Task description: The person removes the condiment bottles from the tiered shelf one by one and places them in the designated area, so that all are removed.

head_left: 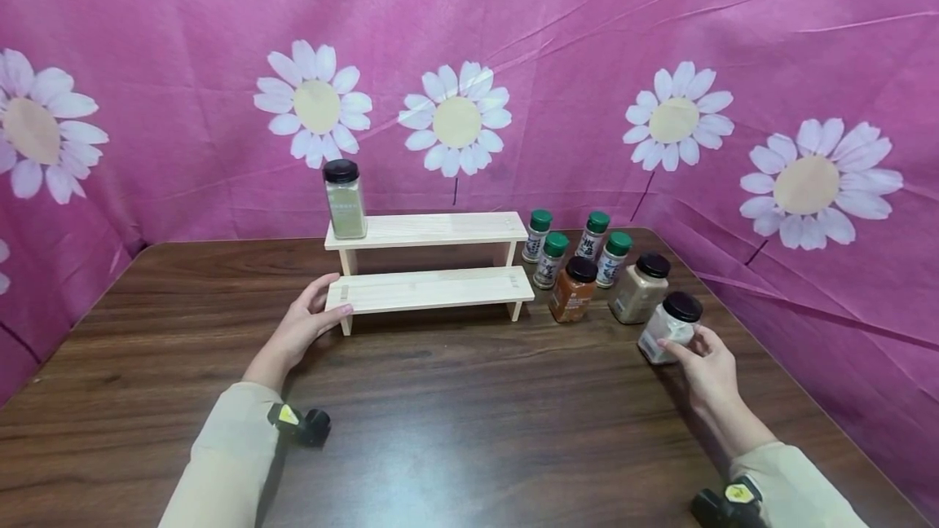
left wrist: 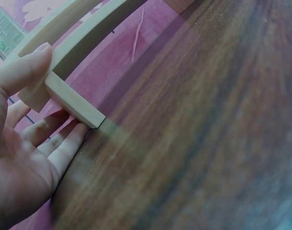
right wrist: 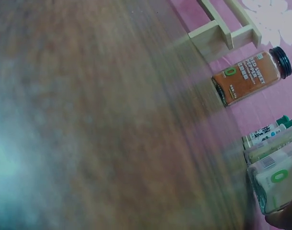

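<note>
My left hand [head_left: 306,323] grips the left end of a two-tier pale wooden spice rack [head_left: 433,290] at its lower step. In the left wrist view, the thumb lies along the shelf board [left wrist: 72,50] and the other fingers touch the leg [left wrist: 75,99]. On the right, my right hand [head_left: 710,369] holds a clear spice jar [head_left: 666,331] of white contents with a black lid, thumb on one side and fingers on the other. It leans slightly; in the right wrist view the jar [right wrist: 275,179] shows a green label mark. A black-lidded jar of greenish powder [head_left: 346,206] stands on the upper step's left end.
Right of the rack stand an orange-red pepper jar [head_left: 573,293], a jar of tan powder [head_left: 638,293] and several small green-capped shakers [head_left: 548,266]. The dark wood table [head_left: 455,422] backs onto a pink flowered cloth [head_left: 557,137], which also runs along the right edge.
</note>
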The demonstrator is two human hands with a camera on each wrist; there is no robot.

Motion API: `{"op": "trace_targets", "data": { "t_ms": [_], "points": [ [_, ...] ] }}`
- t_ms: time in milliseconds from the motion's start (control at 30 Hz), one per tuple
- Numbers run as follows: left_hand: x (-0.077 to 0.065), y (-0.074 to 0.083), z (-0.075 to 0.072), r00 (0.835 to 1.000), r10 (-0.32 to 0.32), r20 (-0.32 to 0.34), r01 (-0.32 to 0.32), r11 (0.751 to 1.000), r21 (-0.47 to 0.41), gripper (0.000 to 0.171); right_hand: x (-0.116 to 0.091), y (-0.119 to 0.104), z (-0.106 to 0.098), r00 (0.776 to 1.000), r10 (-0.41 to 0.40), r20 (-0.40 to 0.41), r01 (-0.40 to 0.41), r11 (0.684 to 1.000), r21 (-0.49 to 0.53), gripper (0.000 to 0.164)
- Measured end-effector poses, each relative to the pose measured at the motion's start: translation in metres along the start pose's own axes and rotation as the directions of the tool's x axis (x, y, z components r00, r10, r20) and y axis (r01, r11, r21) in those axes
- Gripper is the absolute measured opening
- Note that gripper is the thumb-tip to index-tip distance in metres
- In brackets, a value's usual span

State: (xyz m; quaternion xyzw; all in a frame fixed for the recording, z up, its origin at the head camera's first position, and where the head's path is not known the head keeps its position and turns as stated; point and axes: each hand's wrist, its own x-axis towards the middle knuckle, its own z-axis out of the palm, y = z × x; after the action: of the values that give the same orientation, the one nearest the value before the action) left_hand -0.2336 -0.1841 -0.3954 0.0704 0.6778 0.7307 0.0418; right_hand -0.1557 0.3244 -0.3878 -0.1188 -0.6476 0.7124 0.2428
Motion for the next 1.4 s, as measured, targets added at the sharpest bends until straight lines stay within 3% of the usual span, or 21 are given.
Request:
{"op": "trace_targets", "data": {
  "t_ms": [267,633,933,1133,1400],
  "points": [
    [0.001,0.000,0.001,1.000,-0.015,0.000,0.015,1.000,0.021,0.070,-0.002,0.004,-0.006,0.998,-0.011,0.067,0.002,0.992,0.130,0.034],
    [0.000,0.000,0.001,1.000,-0.014,-0.004,0.014,1.000,0.022,0.063,-0.001,0.007,-0.009,0.991,-0.028,0.130,0.010,0.990,0.138,0.034],
    [0.000,0.000,0.000,1.000,-0.006,-0.001,0.006,1.000,0.026,0.068,-0.003,0.000,-0.004,0.989,-0.047,0.143,0.021,0.985,0.173,0.038],
    [0.000,-0.002,-0.001,1.000,0.002,0.005,-0.002,1.000,0.023,0.069,0.000,-0.005,-0.002,0.994,-0.060,0.091,0.056,0.997,0.047,0.042],
    [0.001,-0.002,0.000,1.000,0.003,0.001,-0.003,1.000,0.018,0.068,0.028,0.014,-0.019,0.986,-0.148,0.076,0.156,0.982,-0.104,0.059]
  ]
}}
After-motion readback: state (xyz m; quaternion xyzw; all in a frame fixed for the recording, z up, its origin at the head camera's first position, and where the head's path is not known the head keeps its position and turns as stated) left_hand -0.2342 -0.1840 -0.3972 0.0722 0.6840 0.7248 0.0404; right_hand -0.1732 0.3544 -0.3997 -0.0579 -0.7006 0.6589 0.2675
